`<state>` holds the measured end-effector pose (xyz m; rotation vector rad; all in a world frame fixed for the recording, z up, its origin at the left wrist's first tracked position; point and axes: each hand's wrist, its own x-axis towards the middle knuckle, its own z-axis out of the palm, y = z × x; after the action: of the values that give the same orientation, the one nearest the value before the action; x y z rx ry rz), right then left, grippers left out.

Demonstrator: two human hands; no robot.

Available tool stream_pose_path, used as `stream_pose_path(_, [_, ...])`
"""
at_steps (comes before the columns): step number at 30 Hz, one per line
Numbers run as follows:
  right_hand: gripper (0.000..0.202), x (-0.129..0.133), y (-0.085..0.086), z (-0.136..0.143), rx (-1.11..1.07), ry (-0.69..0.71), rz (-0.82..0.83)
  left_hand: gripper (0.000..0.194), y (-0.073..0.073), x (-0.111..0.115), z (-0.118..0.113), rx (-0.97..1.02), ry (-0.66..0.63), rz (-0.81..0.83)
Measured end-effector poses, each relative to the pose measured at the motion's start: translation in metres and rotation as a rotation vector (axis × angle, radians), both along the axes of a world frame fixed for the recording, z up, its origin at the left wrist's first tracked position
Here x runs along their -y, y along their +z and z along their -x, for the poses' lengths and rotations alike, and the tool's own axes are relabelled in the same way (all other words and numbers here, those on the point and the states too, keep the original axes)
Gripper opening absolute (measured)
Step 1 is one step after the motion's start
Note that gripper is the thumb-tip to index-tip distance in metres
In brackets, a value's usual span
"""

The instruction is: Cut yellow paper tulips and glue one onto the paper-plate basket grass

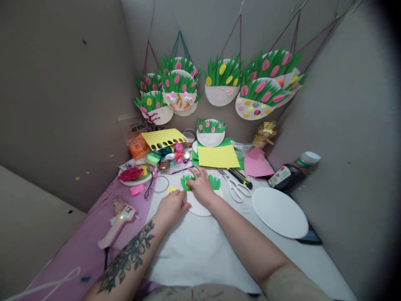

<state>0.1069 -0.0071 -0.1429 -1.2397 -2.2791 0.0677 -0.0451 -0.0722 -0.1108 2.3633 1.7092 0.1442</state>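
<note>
A white paper plate [200,205] with a green paper grass strip [214,182] along its top lies on the white table cover in front of me. My left hand [174,205] is closed at the plate's left edge, thumb resting on its face. Over the grass is my right hand [201,185], its thumb and bent fingers on a small yellow paper piece [188,184]. That piece is partly hidden by the fingers. Under the left fingers a yellow paper scrap [171,190] peeks out.
White-handled scissors [237,190] and a cutter knife [239,177] lie to the right, near a blank white oval [280,212] and a dark bottle [293,172]. A pink glue gun [117,223] rests left. Yellow paper [218,156] lies behind; decorated plates [180,90] hang above.
</note>
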Motion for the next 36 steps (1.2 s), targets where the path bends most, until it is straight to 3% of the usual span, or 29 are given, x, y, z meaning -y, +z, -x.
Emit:
stream_pose_path(16, [0.019, 0.003, 0.003, -0.004, 0.083, 0.079, 0.038, 0.026, -0.005, -0.001, 0.003, 0.005, -0.017, -0.016])
stream_pose_path(22, [0.038, 0.004, 0.018, -0.025, -0.184, -0.146, -0.027, 0.027, -0.001, -0.001, 0.003, 0.029, -0.007, 0.019])
stream_pose_path(25, [0.036, 0.015, 0.022, -0.044, -0.209, -0.162, -0.039, 0.029, -0.001, -0.001, 0.003, 0.028, 0.004, 0.006])
stream_pose_path(31, [0.028, 0.047, 0.003, -0.075, -0.149, -0.124, 0.009, 0.043, -0.004, -0.004, -0.001, -0.024, 0.021, 0.002])
stream_pose_path(36, [0.024, 0.056, -0.003, -0.078, -0.144, -0.112, 0.041, 0.048, -0.008, -0.009, -0.005, -0.105, 0.035, -0.013])
